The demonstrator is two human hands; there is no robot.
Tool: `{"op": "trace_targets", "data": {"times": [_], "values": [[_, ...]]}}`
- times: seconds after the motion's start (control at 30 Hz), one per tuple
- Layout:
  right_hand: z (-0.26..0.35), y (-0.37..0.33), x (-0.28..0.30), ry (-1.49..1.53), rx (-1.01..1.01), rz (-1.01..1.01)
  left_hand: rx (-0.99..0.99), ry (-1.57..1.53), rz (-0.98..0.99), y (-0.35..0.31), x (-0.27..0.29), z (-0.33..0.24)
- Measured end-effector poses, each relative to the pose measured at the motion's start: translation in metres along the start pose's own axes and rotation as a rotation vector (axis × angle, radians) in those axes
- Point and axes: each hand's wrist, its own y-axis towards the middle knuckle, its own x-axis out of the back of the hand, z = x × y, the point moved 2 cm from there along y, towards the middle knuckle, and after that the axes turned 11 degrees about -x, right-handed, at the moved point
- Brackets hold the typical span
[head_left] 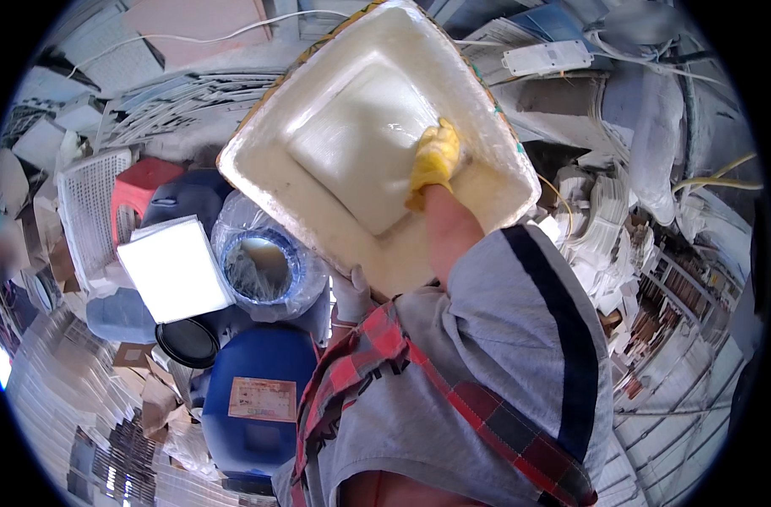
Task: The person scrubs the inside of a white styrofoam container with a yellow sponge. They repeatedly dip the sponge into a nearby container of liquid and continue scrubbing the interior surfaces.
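A large square foam box stands before me, its inside cream-white and its bottom glossy, as if wet or holding pale liquid. Coloured tape shows along its outer edge. Inside it is my right hand in a yellow glove, near the right inner wall. Its fingers are drawn together, and whatever may be in them is hidden. At the near rim my left hand, in a pale glove, grips the box from outside; part of it is behind the box and my clothing.
Left of the box are a plastic-lined blue-rimmed drum, a white square panel, a black round lid, a blue drum, a red stool and a white crate. A power strip and cables lie at the far right.
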Motion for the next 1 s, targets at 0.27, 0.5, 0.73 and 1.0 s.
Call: {"op": "trace_targets", "data": {"times": [0.27,0.5,0.73,1.0], "values": [[0.024,-0.086,-0.14,-0.851,0.735,-0.022,0.017,0.049,-0.002,-0.005,0.001,0.01],[0.041,-0.045,-0.154,-0.649,1.185,0.439,0.168,-0.021,0.025,0.0,0.006,-0.006],[0.055,-0.055,-0.13,-0.587,1.072,0.286,0.12,-0.056,0.05,0.001,0.005,-0.001],[-0.03,-0.11,-0.052,-0.714,1.376,1.348,0.085,0.033,0.043,-0.004,0.007,0.005]]}}
